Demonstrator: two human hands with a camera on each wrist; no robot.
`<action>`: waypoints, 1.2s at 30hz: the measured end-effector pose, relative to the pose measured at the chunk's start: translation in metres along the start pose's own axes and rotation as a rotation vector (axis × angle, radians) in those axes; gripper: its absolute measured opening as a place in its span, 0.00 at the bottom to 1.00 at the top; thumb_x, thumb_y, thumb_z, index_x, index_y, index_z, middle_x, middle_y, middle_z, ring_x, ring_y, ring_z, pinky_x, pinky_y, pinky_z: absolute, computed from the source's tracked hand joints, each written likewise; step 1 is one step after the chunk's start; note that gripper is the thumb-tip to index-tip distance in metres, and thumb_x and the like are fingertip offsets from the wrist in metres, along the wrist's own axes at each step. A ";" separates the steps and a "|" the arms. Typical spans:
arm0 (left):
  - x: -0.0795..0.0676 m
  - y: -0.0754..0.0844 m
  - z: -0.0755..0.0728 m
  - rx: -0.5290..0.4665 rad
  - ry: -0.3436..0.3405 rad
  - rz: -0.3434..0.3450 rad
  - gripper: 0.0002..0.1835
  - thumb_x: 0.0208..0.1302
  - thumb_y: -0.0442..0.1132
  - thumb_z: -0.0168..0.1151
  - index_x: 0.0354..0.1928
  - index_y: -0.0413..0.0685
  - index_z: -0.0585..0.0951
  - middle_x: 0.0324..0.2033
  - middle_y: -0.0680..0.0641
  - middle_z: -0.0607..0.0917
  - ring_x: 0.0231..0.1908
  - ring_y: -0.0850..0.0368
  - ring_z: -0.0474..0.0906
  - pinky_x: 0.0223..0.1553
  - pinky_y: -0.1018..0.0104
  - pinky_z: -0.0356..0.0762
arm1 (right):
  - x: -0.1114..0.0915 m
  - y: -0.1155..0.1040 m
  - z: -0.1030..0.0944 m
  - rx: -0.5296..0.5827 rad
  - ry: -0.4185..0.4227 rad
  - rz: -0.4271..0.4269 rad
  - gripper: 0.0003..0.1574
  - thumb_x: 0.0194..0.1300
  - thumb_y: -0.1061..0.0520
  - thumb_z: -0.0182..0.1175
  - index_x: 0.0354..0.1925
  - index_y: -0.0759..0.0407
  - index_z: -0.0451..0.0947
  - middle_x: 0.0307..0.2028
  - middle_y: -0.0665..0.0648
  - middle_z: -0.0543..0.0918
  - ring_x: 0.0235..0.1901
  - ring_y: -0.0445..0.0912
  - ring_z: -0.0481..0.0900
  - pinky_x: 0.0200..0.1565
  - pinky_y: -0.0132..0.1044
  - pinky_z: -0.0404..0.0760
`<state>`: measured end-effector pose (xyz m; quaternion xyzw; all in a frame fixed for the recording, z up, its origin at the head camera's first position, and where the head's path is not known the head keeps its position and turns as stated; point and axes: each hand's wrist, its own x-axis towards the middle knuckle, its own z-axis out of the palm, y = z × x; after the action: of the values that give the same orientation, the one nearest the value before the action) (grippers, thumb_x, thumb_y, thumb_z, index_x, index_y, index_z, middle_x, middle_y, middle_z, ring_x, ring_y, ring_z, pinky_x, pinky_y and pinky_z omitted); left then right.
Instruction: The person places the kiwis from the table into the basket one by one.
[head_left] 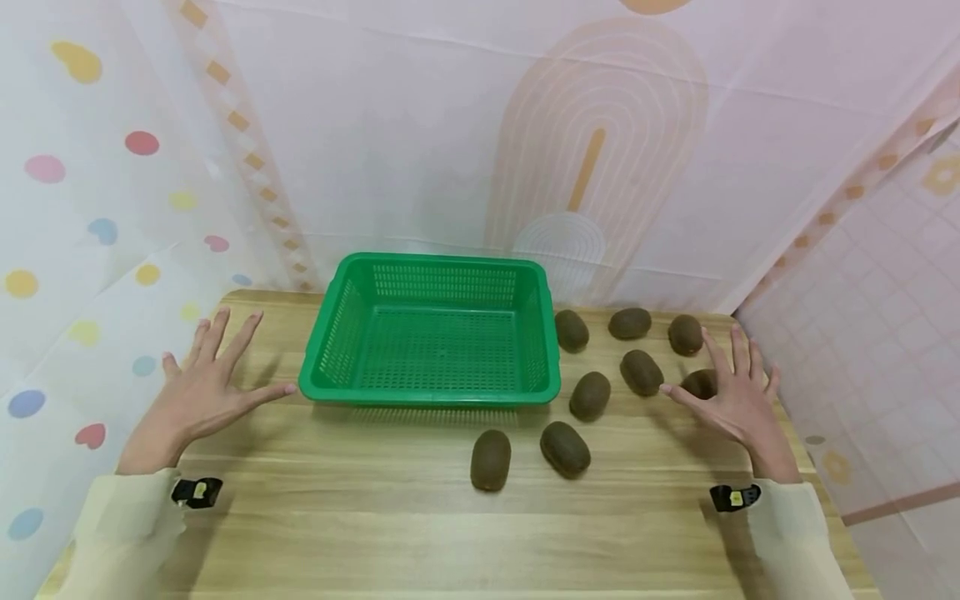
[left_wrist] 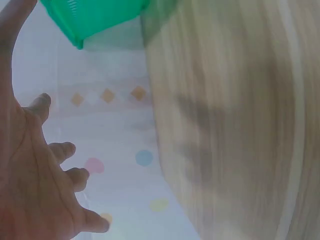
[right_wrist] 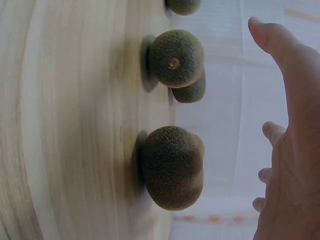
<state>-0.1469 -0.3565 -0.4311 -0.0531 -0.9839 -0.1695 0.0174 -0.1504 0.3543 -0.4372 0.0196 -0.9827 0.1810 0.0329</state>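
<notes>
A green plastic basket (head_left: 442, 398) with slotted sides sits at the back of the wooden table, nothing in it. My left hand (head_left: 204, 393) hovers to its left, fingers spread, thumb tip near the basket's front left corner. On the right, my right hand (head_left: 738, 396) is held with fingers spread above the table and holds nothing. It partly covers a brown kiwi (head_left: 699, 384) in the head view; in the right wrist view a kiwi (right_wrist: 172, 167) lies beside the palm. Several more kiwis, including one kiwi (head_left: 641, 372) left of the right thumb, lie right of the basket.
Two kiwis lie nearer the front, one kiwi (head_left: 491, 460) below the basket and another kiwi (head_left: 566, 449) to its right. A patterned cloth (head_left: 420, 125) hangs behind the table (head_left: 420, 533) and down both sides.
</notes>
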 end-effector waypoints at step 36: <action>0.029 0.046 0.031 -0.641 -0.062 -0.086 0.38 0.79 0.61 0.48 0.82 0.59 0.52 0.68 0.34 0.74 0.54 0.57 0.80 0.45 0.72 0.81 | 0.004 0.028 0.020 0.300 -0.010 0.131 0.66 0.66 0.38 0.68 0.83 0.57 0.39 0.79 0.77 0.44 0.74 0.79 0.47 0.65 0.80 0.60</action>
<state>-0.1712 -0.2996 -0.4436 -0.0194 -0.8818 -0.4698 -0.0373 -0.1572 0.3734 -0.4661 -0.0388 -0.9440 0.3274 0.0128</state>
